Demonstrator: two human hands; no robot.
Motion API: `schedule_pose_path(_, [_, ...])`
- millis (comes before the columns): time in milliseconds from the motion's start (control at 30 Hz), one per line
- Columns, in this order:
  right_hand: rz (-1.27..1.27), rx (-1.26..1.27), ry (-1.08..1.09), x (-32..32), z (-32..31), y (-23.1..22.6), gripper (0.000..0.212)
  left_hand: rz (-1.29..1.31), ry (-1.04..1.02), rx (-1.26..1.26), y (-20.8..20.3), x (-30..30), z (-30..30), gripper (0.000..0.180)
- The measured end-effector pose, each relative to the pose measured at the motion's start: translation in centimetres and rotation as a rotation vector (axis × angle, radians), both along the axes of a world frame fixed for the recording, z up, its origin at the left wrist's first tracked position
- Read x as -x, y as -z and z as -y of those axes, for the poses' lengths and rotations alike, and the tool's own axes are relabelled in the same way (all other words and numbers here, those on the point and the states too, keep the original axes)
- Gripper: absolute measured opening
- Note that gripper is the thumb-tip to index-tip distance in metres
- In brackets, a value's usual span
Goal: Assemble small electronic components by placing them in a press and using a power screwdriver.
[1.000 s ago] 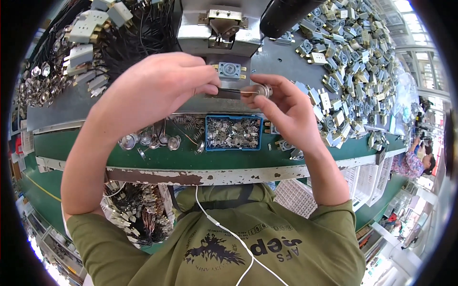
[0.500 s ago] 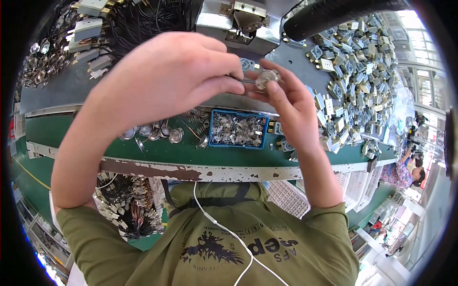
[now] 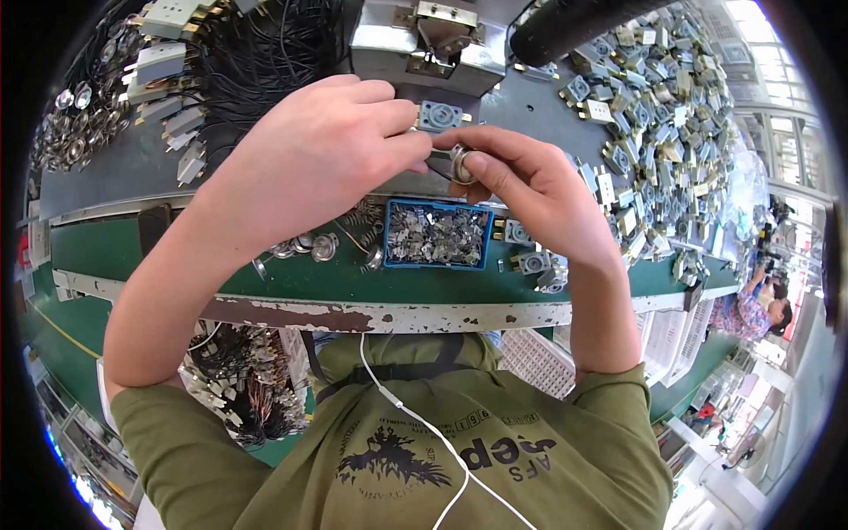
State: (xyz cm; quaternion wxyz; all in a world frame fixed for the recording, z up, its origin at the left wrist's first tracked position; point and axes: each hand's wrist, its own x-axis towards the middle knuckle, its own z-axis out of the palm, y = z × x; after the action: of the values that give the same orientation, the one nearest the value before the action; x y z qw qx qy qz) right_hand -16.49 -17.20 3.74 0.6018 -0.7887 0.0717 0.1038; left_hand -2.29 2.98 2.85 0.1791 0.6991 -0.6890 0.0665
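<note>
My right hand (image 3: pixel 521 177) pinches a small round metal part (image 3: pixel 460 165) with a silvery cupped rim between thumb and fingers. Close against it, my left hand (image 3: pixel 353 146) is closed, its fingertips on a thin dark rod-like piece (image 3: pixel 439 166) that reaches toward the round part. Whether the two pieces touch is hidden by my fingers. Just below my hands sits a blue tray (image 3: pixel 389 237) full of small bent metal clips. A grey plug body with brass pins (image 3: pixel 440 116) lies on the dark bench behind my fingers.
A metal fixture (image 3: pixel 442 44) stands at the back, beside a thick black tube (image 3: pixel 574 35). Plug bodies (image 3: pixel 609 115) heap at the right. Black cords (image 3: pixel 265 53) and round metal parts (image 3: pixel 84 128) pile at the left. A co-worker (image 3: pixel 751 309) is at far right.
Both hands have shifted slightly left, and the left wrist has lowered. The round part has turned more edge-on. The grey plug body behind my hands is more exposed.
</note>
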Motion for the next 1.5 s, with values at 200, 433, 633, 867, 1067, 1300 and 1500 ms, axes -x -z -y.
schedule_pose_path(200, [0.195, -0.086, 0.215, 2.9, -1.4, 2.4, 0.050, -0.072, -0.054, 0.033, 0.2, 0.8, 0.2, 0.017])
schedule_pose_path(433, [0.156, 0.166, 0.052, 1.9, -1.1, 1.6, 0.038, 0.027, -0.029, 0.028, 1.3, 0.8, 0.4, 0.023])
schedule_pose_path(633, [0.160, 0.188, 0.115, 2.6, 0.3, 2.8, 0.046, -0.110, -0.079, -0.134, 0.0, 1.0, 0.2, 0.018])
schedule_pose_path(867, [0.485, 0.801, 0.179, 1.3, -0.3, 6.2, 0.076, -0.165, 0.095, -0.249, -0.1, 1.2, -0.3, 0.037])
schedule_pose_path(1067, [0.452, 0.766, 0.160, 1.6, 0.1, 5.9, 0.070, -0.277, -0.062, 0.000, -0.6, -0.7, 1.3, 0.034])
schedule_pose_path(1300, [0.932, 0.252, 0.385, 1.1, 2.5, -0.2, 0.039, -0.406, -0.291, -0.345, 2.0, -2.1, 3.9, 0.032])
schedule_pose_path(1500, [1.383, 0.125, 0.592, -5.6, 4.5, -3.5, 0.035, -0.355, -0.293, -0.320, 2.2, -1.8, 3.9, 0.033])
